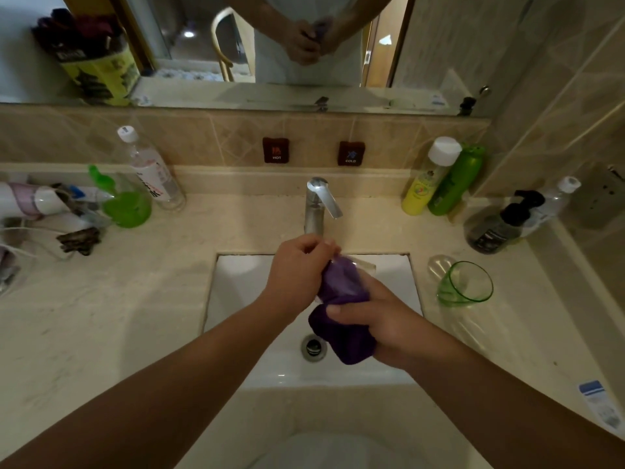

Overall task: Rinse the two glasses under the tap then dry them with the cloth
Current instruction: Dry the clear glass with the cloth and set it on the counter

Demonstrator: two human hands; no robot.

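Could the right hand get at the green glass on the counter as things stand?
Probably not yet: the path to the green glass looks open, but the right hand grips the purple cloth stuffed into the clear glass.

A clear glass is held tilted over the white sink, just in front of the tap, with a purple cloth stuffed into it and hanging out below toward the drain. The second glass, green-tinted and clear, stands on the counter just right of the sink.
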